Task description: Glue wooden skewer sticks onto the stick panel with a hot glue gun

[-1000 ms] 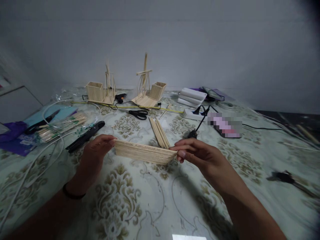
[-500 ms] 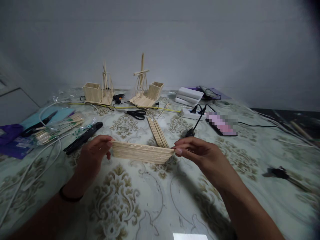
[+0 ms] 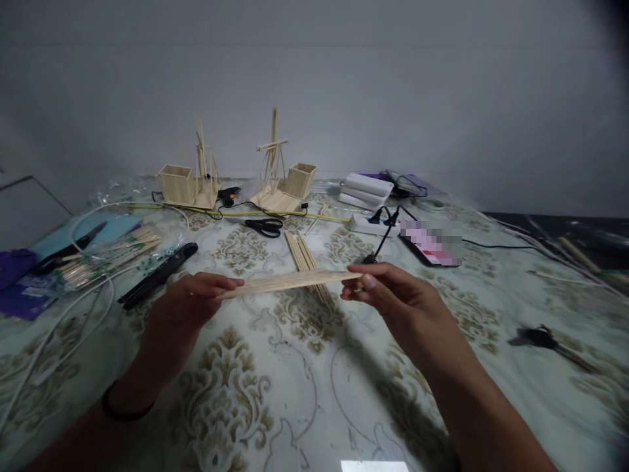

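Both my hands hold a flat panel of glued wooden sticks (image 3: 287,282) above the patterned tablecloth, seen almost edge-on and nearly level. My left hand (image 3: 184,305) pinches its left end. My right hand (image 3: 393,298) pinches its right end between thumb and fingers. Just behind the panel lies a bundle of loose wooden sticks (image 3: 302,255).
Two stick models with small boxes (image 3: 189,180) (image 3: 282,183) stand at the back. Black scissors (image 3: 265,226), a glue gun (image 3: 228,195), a power strip (image 3: 368,224), a phone (image 3: 430,241), cables, a black tool (image 3: 157,275) and a bag of sticks (image 3: 105,255) lie around. Another dark tool (image 3: 540,337) is at the right.
The panel has tipped from showing its broad face to lying nearly flat, edge toward me, and both hands have lifted it slightly.
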A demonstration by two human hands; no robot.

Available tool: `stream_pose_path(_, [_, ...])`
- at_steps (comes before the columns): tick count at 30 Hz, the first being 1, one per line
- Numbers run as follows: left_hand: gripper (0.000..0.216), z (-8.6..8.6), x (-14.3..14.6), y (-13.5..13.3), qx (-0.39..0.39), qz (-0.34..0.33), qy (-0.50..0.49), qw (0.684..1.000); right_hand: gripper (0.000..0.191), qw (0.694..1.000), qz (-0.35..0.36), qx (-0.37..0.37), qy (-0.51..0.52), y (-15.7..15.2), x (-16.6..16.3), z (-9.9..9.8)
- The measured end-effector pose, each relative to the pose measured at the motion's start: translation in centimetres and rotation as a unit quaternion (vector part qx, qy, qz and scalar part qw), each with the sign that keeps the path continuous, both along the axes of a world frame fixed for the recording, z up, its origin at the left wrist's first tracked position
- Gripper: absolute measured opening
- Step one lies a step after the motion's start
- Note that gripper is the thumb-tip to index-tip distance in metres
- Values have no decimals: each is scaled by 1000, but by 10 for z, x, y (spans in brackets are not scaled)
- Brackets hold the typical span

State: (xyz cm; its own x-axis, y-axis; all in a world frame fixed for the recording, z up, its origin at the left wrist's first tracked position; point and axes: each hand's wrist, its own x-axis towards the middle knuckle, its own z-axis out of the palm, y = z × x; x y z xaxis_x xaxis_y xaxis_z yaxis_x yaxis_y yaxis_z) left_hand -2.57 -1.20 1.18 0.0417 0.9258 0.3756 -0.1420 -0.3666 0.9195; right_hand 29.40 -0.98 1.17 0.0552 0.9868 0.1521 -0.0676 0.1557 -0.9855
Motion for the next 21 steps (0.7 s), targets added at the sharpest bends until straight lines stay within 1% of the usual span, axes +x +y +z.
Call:
stream_pose_path(2, [3,-1,0,-4,40,-44,29,998,22,999,-22,25,31,0,0,0])
stream_pose_path(5, [11,-5,0,-9,84,-89,84,989,19,996,-38,50,69,0,-1,2])
stream_pose_path(7, [14,-8,2,-12,115,-100,129,980,17,994,-46,56,78,1,-3,3])
stream_pose_path(10, [15,-11,5,-16,163,-95,204,961,13,993,-61,62,79,2,-5,4])
stream_pose_path(14, [14,-17,7,-19,196,-83,254,943,14,992,-66,65,84,2,-8,4])
stream_pose_path(18, [25,-22,7,-22,221,-62,301,926,18,992,-67,68,84,1,-9,4])
stream_pose_path(21, [28,-24,8,-24,244,-52,341,907,18,990,-79,75,85,1,-10,3])
